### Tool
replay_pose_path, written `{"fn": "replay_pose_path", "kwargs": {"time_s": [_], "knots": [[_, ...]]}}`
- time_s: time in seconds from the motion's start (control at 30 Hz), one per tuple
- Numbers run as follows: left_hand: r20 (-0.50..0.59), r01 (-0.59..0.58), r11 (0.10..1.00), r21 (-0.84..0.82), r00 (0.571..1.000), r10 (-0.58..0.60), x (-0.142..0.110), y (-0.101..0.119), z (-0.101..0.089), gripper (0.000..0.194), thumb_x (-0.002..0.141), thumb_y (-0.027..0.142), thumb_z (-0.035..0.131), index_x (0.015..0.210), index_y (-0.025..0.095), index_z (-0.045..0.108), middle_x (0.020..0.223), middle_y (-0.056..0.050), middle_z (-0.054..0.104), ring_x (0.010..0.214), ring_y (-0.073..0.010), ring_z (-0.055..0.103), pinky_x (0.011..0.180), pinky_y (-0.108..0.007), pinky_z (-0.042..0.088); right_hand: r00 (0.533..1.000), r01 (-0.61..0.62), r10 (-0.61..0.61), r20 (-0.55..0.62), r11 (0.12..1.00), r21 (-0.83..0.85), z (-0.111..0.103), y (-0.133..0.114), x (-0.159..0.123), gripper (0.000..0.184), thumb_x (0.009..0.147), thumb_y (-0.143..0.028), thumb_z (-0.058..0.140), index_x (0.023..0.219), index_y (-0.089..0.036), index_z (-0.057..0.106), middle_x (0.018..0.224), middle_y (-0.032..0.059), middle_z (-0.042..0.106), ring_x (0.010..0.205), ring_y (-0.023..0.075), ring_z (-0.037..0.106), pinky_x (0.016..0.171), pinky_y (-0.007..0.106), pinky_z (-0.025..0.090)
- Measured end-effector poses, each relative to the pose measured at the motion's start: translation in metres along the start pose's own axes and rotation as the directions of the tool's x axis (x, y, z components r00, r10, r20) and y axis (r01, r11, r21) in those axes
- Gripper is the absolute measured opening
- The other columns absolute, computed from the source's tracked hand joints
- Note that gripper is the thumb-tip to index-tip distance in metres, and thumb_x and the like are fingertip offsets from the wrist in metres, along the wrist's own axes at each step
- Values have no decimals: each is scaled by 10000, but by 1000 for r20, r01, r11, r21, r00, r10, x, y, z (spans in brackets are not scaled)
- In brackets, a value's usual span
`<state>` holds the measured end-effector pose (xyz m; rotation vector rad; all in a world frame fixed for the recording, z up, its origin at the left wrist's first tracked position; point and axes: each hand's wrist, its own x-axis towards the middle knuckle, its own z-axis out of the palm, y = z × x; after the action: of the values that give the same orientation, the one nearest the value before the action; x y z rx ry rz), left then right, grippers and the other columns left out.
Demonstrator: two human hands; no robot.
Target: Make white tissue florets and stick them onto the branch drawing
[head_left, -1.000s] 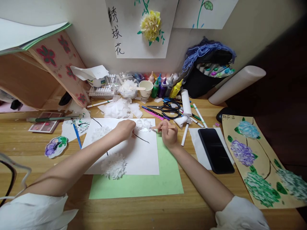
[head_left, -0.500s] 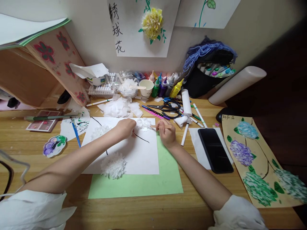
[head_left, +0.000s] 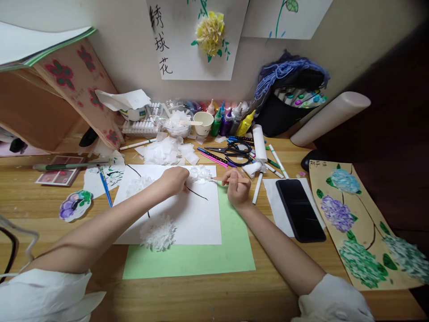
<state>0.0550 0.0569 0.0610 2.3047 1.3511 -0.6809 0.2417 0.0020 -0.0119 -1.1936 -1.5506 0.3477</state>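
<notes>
My right hand (head_left: 237,188) pinches a wooden craft stick (head_left: 223,179), whose left tip is by the right edge of a white tissue-paper flower (head_left: 200,173). On the left of that flower, my left hand (head_left: 177,180) is closed with its fingers curled down. What its fingertips hold, if anything, is hidden. Both hands are over a white sheet of paper (head_left: 197,223) and the green sheet (head_left: 231,259) beneath it. Another white tissue flower (head_left: 158,233) sits at the white sheet's lower edge, and a third (head_left: 139,185) is partly covered by my left forearm. Dark drawn stems run between them.
Behind the sheet lie loose tissue pieces (head_left: 164,150) and black scissors (head_left: 234,150) among markers. A paper cup (head_left: 203,127) and paint bottles (head_left: 228,123) stand near the wall. On the right are a phone (head_left: 300,210) and a finished flower picture (head_left: 362,214).
My right hand has shifted right with the craft stick, showing more of the stick between hand and flower. My left hand stays in place beside the flower. The view has shifted slightly.
</notes>
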Motion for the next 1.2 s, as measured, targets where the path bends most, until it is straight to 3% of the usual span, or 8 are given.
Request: {"fn": "replay_pose_path", "kwargs": {"time_s": [0.5, 0.73, 1.2], "knots": [[-8, 12, 1000, -10, 1000, -12, 2, -3, 4, 217, 693, 320, 638, 817, 157, 711, 839, -113, 693, 826, -237, 631, 682, -262, 447, 997, -63, 64, -39, 998, 21, 1, 3, -1, 434, 950, -323, 244, 595, -212, 470, 536, -2, 498, 513, 128, 483, 539, 279, 408], [-14, 3, 1000, -5, 1000, -3, 3, -3, 6, 213, 690, 316, 636, 803, 153, 714, 831, -122, 693, 827, -248, 633, 676, -270, 450, 993, -108, 105, 45, 992, 67, 5, 7, -1, 400, 949, -342, 270, 636, -212, 482, 549, -10, 496, 498, 120, 493, 526, 268, 410], [-17, -2, 1000, -12, 1000, 2, 2, -3, 4, 209, 683, 298, 644, 810, 148, 714, 835, -120, 696, 826, -257, 631, 675, -286, 450, 985, -148, 141, 104, 987, 62, 8, 6, 8, 385, 950, -335, 271, 647, -204, 469, 552, -11, 485, 496, 113, 496, 513, 247, 401]]}}
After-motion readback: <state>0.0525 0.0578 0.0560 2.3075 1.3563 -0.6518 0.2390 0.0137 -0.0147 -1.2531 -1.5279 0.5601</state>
